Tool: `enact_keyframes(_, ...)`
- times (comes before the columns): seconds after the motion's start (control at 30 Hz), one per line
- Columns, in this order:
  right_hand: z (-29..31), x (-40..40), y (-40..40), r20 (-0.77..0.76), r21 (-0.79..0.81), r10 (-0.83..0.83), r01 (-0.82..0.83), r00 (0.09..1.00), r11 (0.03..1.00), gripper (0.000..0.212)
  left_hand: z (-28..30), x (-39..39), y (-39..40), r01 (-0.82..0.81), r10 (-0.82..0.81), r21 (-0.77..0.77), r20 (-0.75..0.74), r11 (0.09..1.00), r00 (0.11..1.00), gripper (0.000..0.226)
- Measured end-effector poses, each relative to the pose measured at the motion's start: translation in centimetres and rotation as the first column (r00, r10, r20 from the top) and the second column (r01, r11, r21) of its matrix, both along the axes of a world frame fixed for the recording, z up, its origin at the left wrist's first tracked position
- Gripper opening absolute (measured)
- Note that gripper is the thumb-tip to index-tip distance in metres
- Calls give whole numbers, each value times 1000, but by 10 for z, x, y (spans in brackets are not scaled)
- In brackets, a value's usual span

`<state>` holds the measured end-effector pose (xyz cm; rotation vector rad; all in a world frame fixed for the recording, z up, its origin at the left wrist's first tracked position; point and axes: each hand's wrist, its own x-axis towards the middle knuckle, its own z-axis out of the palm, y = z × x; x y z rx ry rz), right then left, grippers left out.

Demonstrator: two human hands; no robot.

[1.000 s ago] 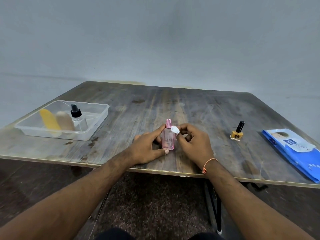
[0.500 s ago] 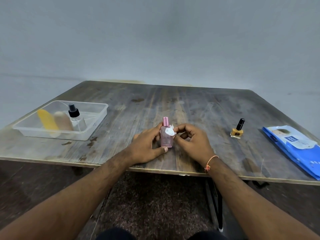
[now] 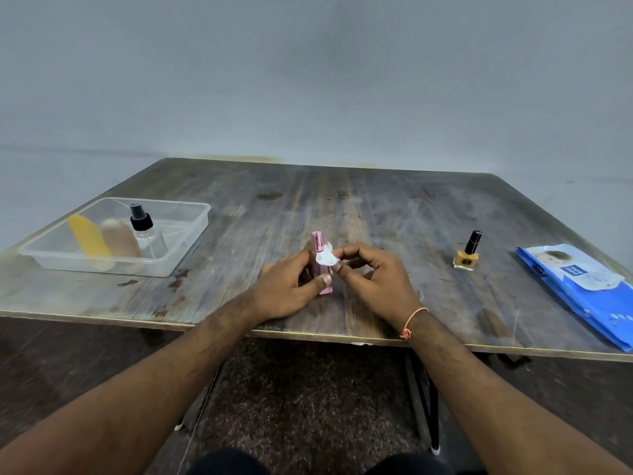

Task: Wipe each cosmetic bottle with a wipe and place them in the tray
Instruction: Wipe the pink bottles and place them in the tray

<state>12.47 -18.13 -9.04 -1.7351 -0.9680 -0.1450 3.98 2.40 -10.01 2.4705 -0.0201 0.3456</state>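
A left hand (image 3: 284,289) grips an upright pink perfume bottle (image 3: 320,265) on the wooden table (image 3: 376,214) while right hand (image 3: 373,279) fingertips pinch a small white wipe (image 3: 326,258) against it, the clear tray (image 3: 178,248) far beyond the left fingers.

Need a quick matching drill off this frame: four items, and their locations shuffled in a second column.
Things:
1. pink bottle
2. nail polish bottle
3. wipes pack
4. spray bottle

Places:
A. standing in the clear tray on the left
B. lying flat at the table's right edge
C. held upright by the left hand while the right hand presses a wipe to it
D. standing alone on the table, between the hands and the blue pack

Pairs: 1-C, 2-D, 3-B, 4-A
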Motion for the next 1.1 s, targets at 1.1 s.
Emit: enact_keyframes(1.1,-3,-6,6,427,-325,29,123,904,938,19,6,-7,-4,-40,13,-453,-63,891,998,39)
